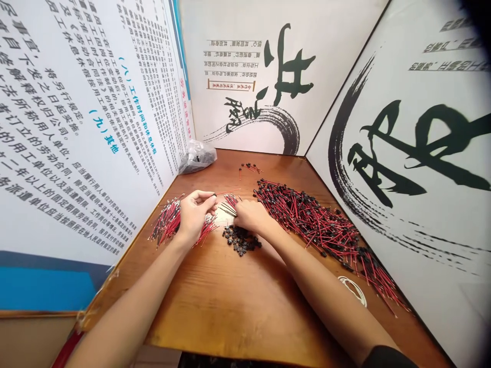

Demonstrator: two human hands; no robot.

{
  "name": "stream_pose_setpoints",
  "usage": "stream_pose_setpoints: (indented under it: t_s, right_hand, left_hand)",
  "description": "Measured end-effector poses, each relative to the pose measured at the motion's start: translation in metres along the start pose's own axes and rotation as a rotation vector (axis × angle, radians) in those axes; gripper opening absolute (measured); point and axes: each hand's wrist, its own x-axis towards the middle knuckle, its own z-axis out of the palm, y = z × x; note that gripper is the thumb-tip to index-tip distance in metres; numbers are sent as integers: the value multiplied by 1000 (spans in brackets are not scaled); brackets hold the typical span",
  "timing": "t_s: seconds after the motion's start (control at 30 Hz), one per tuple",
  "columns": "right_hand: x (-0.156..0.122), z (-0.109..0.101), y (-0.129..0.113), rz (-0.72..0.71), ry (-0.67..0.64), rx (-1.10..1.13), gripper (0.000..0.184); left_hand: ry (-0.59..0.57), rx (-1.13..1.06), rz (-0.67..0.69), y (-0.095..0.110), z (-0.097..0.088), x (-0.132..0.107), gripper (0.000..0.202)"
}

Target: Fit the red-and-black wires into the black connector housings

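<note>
Where the loose wires (165, 219) lie: on the left of the table (215, 296), spread on either side of the left wrist. They cross one another every which way, so a low forearm could drag several along.

Plastic bag: the clear bag (199, 157) slumps in the back left corner, dark stuff inside. A careless knock might spill it.

Left hand: thumb and fingers of the left hand (195, 212) are pinched together on a small black piece (214, 194), held above the table. A red wire (229, 191) runs out from it to the right. With so tiny a hold, the piece could twist or slip away, I'd say.

Short wires: a little bunch of short wires (229, 200) pokes out beside the right fingers. They could fan apart if nudged.

Black bits: the small heap of black bits (241, 241) sits just in front of the right hand. A brushing wrist could scatter it.

Right hand: the fingers of the right hand (251, 215) curl down out of my sight; I can't tell how closed they are, or whether they grip those wires.

Big pile: black-ended wires (307, 212) sprawl down the right side, near the right forearm. An elbow swinging out might tangle them.

White loop: a thin white loop (362, 295) lies beside that forearm, where a sleeve could catch it.
</note>
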Motion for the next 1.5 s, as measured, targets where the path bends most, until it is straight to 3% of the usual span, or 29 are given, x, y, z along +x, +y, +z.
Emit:
stream_pose_setpoints:
  t_s: [0.27, 0.4, 0.47, 0.57, 0.8, 1.17, 1.5]
  right_hand:
    - [-40, -19, 17, -102, 178, 183, 11]
    - [-78, -4, 21, -141, 223, 332, 19]
    - [-95, 6, 22, -137, 308, 593, 23]
    - [-110, 13, 19, -133, 386, 791, 22]
    - [-110, 13, 10, -67, 413, 913, 15]
    - [-113, 14, 10, -8, 420, 851, 14]
    - [-116, 15, 4, -91, 421, 887, 16]
  left_hand:
    - [-61, 43, -34, -3, 1, -2, 24]
    - [-120, 69, -72, -6, 11, -14, 23]
    - [-169, 95, -115, -8, 17, -23, 22]
    - [-261, 180, -115, -11, 26, -35, 19]
    - [-404, 228, -177, -13, 34, -47, 22]
    - [-389, 246, -189, -8, 36, -51, 20]
    - [-393, 264, -138, -13, 41, -61, 13]
